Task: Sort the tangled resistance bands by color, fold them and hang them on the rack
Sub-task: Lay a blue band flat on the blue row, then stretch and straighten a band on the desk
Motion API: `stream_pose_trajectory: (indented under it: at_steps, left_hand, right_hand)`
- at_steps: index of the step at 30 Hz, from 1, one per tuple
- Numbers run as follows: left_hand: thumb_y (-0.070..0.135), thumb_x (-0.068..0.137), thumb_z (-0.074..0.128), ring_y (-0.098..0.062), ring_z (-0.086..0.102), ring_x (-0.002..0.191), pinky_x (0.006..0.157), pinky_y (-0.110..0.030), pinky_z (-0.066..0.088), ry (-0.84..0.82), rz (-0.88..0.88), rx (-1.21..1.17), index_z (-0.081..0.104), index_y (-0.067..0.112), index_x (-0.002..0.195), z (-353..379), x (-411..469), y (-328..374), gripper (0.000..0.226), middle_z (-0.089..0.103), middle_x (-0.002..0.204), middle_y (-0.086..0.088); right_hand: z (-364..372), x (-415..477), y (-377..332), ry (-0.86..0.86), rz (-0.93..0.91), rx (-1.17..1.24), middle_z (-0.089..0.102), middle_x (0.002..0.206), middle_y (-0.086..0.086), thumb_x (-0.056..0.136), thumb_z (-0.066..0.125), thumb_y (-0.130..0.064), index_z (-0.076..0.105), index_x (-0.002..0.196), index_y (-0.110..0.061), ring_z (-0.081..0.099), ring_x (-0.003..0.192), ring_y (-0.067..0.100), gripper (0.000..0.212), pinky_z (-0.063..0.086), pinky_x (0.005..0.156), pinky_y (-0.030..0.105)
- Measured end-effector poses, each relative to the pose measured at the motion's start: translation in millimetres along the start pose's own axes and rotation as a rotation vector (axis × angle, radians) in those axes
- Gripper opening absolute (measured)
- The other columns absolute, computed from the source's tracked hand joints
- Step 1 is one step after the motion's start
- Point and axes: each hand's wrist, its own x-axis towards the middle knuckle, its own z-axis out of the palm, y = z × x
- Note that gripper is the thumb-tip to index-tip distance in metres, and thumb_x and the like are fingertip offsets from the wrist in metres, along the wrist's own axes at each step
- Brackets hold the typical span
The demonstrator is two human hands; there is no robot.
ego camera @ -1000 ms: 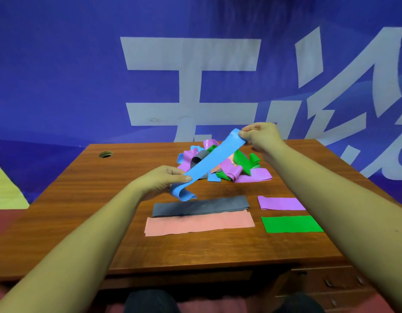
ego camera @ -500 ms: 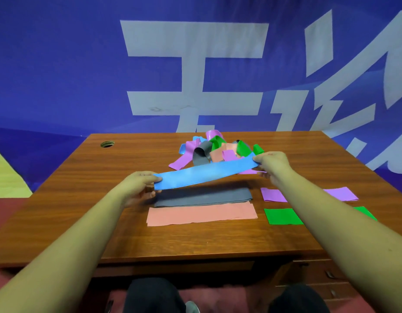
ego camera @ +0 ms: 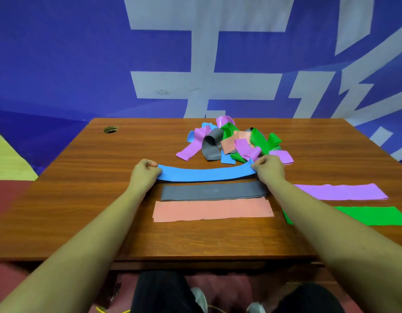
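A blue band (ego camera: 206, 173) is stretched flat between my hands, low over the table just behind a grey band (ego camera: 212, 192). My left hand (ego camera: 145, 171) pinches its left end and my right hand (ego camera: 270, 169) pinches its right end. In front of the grey band lies a flat pink band (ego camera: 212, 212). To the right lie a flat purple band (ego camera: 341, 191) and a flat green band (ego camera: 374, 215), partly hidden by my right arm. A tangled pile of bands (ego camera: 231, 141) in several colours sits behind the blue one.
The wooden table (ego camera: 100, 195) has a cable hole (ego camera: 110, 129) at its back left. A blue banner with white characters hangs behind the table. My knees and shoes show below the front edge. No rack is in view.
Both hands have carried the blue band from up in the air down and toward me, pulled it out straight, and now hold it just above the table behind the grey band.
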Motion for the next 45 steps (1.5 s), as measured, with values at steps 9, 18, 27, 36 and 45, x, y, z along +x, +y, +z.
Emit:
stream_pose_trajectory:
  at_steps: [9,18,27,36,45]
  left_hand:
    - [0.006,0.078,0.063,-0.016,0.054,0.067,0.056,-0.023,0.040,0.018,0.123,0.166,0.060,0.012,0.090,16,13,-9,0.014,0.060,0.071,0.001]
    - [0.009,0.079,0.061,-0.032,0.053,0.098,0.083,-0.040,0.046,0.061,0.453,0.426,0.060,0.009,0.099,41,13,2,0.020,0.051,0.101,-0.011]
    - [0.029,0.088,0.059,-0.024,0.053,0.110,0.099,-0.042,0.042,-0.526,0.723,0.584,0.069,0.025,0.112,133,-3,51,0.026,0.055,0.111,-0.003]
    - [0.031,0.088,0.062,-0.018,0.049,0.115,0.098,-0.040,0.041,-0.497,0.788,0.582,0.066,0.031,0.113,141,0,38,0.024,0.052,0.117,0.004]
    - [0.039,0.098,0.052,-0.010,0.063,0.086,0.074,-0.016,0.046,-0.428,0.421,-0.049,0.069,0.021,0.095,122,-35,113,0.025,0.070,0.092,0.006]
  right_hand:
    - [23,12,25,0.056,-0.058,-0.152,0.067,0.076,0.014,0.077,0.065,-0.009,0.059,0.065,-0.012,0.062,0.080,0.035,0.014,0.045,0.070,0.035]
    - [15,33,29,0.059,-0.161,-0.125,0.067,0.092,0.019,0.077,0.066,-0.012,0.066,0.093,-0.002,0.059,0.093,0.035,0.018,0.041,0.072,0.032]
    - [20,58,10,0.006,-0.306,-0.261,0.049,0.125,0.018,0.085,0.068,-0.018,0.050,0.134,-0.014,0.053,0.110,0.037,0.052,0.045,0.092,0.042]
    - [-15,73,-13,0.156,-0.340,-0.025,0.068,0.114,0.008,0.089,0.056,-0.011,0.067,0.114,-0.009,0.061,0.105,0.024,0.028,0.047,0.093,0.034]
    - [-78,39,-98,0.073,-0.577,0.209,0.069,0.099,-0.003,0.087,0.063,-0.013,0.069,0.111,-0.016,0.063,0.086,0.011,0.024,0.048,0.077,0.017]
